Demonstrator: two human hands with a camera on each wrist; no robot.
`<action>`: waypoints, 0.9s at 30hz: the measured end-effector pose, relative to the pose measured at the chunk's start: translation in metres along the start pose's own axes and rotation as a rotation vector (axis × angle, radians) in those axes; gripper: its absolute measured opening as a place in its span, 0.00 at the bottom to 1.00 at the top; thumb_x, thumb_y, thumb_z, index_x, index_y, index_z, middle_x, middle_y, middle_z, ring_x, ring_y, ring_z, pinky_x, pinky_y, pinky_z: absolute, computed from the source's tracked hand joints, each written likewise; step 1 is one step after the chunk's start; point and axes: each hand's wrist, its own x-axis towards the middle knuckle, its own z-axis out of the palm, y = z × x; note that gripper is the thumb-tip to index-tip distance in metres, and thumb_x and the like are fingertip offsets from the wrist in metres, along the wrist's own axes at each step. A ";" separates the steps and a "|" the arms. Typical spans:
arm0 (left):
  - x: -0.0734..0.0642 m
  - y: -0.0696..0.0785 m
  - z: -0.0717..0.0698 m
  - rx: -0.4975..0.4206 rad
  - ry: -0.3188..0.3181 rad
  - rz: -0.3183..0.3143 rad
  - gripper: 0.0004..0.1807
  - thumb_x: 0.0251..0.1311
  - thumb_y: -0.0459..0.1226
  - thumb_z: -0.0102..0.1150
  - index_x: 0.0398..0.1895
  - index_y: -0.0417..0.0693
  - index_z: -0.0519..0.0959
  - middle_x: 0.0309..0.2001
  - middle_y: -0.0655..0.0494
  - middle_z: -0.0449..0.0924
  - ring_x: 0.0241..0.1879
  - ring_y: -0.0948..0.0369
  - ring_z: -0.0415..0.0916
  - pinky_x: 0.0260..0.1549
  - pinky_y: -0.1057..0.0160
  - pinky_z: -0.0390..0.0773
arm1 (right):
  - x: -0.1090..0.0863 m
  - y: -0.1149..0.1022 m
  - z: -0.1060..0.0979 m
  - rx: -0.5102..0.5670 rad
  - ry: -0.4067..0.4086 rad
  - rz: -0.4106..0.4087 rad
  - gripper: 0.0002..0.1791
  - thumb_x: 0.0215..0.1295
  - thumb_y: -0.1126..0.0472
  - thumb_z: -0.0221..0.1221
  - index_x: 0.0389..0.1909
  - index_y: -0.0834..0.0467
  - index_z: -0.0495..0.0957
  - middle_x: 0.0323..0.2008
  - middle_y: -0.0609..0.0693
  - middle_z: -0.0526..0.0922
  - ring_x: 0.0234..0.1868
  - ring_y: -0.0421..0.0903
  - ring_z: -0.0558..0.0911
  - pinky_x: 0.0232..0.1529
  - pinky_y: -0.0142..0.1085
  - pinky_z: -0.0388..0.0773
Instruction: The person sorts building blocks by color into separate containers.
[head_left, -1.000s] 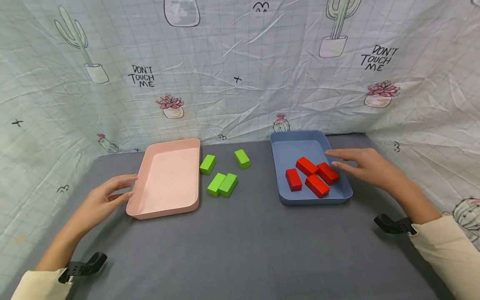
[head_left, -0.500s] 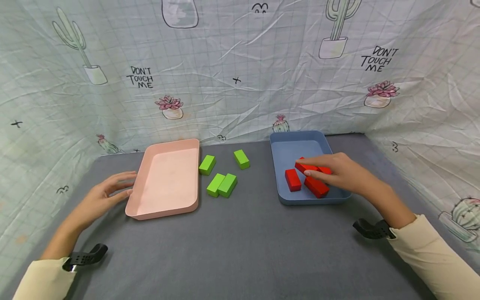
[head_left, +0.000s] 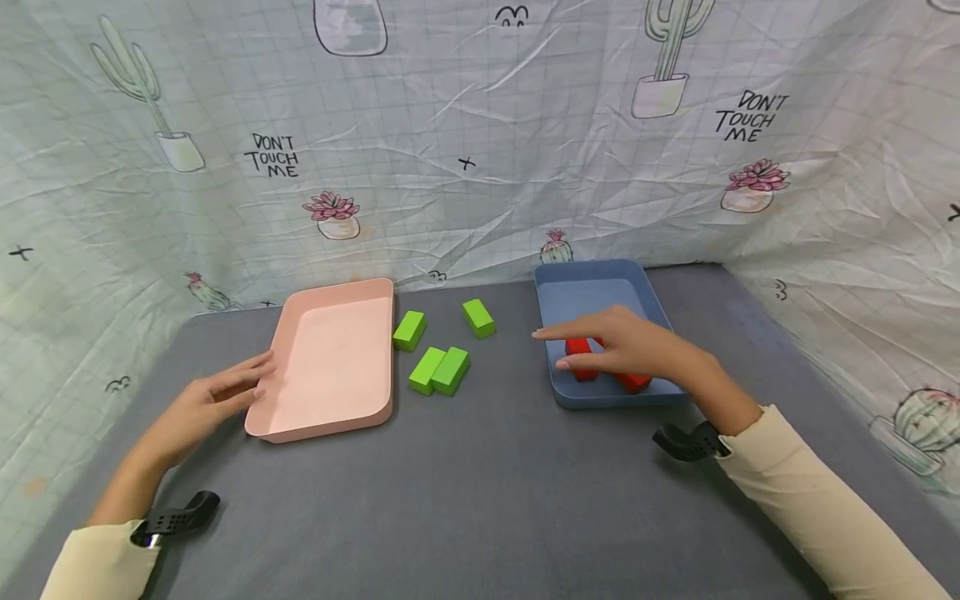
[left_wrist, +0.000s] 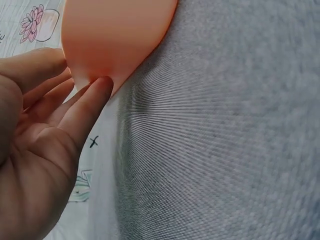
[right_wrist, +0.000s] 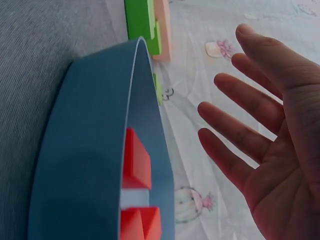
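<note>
My left hand (head_left: pixel 197 412) is at the left wall of a pink tray (head_left: pixel 262 414), its fingertips right at the rim. In the left wrist view, thumb and fingers stand apart at the wall of that pink tray (left_wrist: pixel 120 30). My right hand (head_left: pixel 626 343) is over a blue tray (head_left: pixel 588 292), fingers extended toward the left and nothing in them. Red blocks (head_left: pixel 581 372) lie in the blue tray, partly covered by that hand. The right wrist view has the spread right hand (right_wrist: pixel 260 115) above a red block (right_wrist: pixel 136 160).
Between the trays lie several green blocks: one (head_left: pixel 410 331) beside the pink tray, one (head_left: pixel 478 318) farther back, and a touching pair including a darker block (head_left: pixel 451 372). A printed cloth (head_left: pixel 465 208) rises behind the grey tabletop (head_left: pixel 465 500).
My right hand has moved left, from the blue tray's right rim across the red blocks to its left side. The left fingertips have shifted slightly onto the pink rim.
</note>
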 end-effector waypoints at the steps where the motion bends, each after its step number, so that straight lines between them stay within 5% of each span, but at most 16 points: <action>1: -0.001 -0.002 0.000 -0.035 -0.018 -0.011 0.27 0.74 0.34 0.56 0.73 0.40 0.68 0.79 0.56 0.57 0.70 0.81 0.57 0.53 0.81 0.72 | 0.004 0.000 0.002 0.008 -0.002 -0.009 0.28 0.69 0.51 0.66 0.69 0.44 0.76 0.42 0.36 0.86 0.36 0.37 0.80 0.40 0.40 0.81; 4: -0.002 -0.007 -0.001 -0.142 -0.070 -0.038 0.28 0.75 0.32 0.53 0.76 0.37 0.63 0.81 0.59 0.51 0.70 0.82 0.56 0.54 0.78 0.74 | 0.016 0.000 0.006 0.039 0.013 -0.036 0.27 0.68 0.52 0.67 0.67 0.46 0.78 0.61 0.39 0.82 0.51 0.36 0.81 0.53 0.46 0.81; 11: 0.000 -0.011 0.000 -0.289 -0.102 -0.054 0.29 0.75 0.28 0.51 0.76 0.31 0.58 0.81 0.64 0.50 0.68 0.84 0.58 0.55 0.75 0.76 | 0.045 -0.004 0.010 0.055 0.034 -0.026 0.27 0.67 0.51 0.67 0.67 0.48 0.79 0.63 0.43 0.81 0.44 0.39 0.80 0.46 0.44 0.79; 15: 0.001 -0.011 0.001 -0.300 -0.099 -0.061 0.30 0.75 0.28 0.52 0.76 0.31 0.57 0.80 0.67 0.51 0.67 0.85 0.59 0.54 0.75 0.77 | 0.061 -0.002 0.012 0.052 0.015 -0.024 0.28 0.66 0.52 0.69 0.66 0.51 0.79 0.63 0.44 0.80 0.55 0.42 0.83 0.55 0.46 0.80; 27: 0.002 -0.010 -0.002 -0.445 -0.135 -0.111 0.31 0.76 0.28 0.49 0.78 0.32 0.53 0.82 0.66 0.42 0.65 0.85 0.62 0.54 0.70 0.78 | 0.102 0.006 0.020 0.176 -0.181 -0.103 0.26 0.66 0.57 0.69 0.65 0.53 0.80 0.57 0.51 0.85 0.58 0.52 0.83 0.60 0.45 0.79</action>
